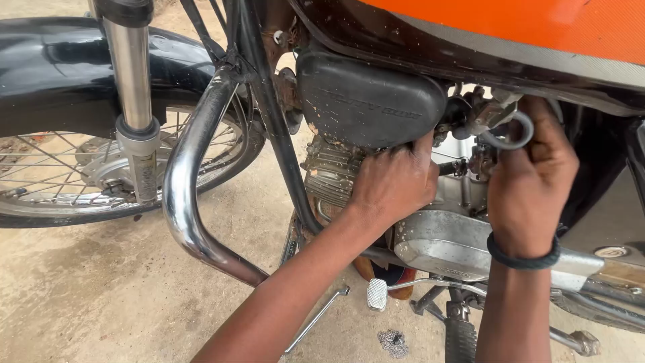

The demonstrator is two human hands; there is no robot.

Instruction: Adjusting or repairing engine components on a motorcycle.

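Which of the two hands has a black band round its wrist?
The right hand, up by the grey hose loop. The left hand, pressed against the engine under the black cover, has a bare wrist.

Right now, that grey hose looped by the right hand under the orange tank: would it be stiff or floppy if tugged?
Probably springy rather than limp: the grey hose holds a smooth loop beside the right hand without sagging. Likely light, being thin next to the engine casing. It may be slippery, since nearby parts look grimy. The left hand hides what lies below the black cover.
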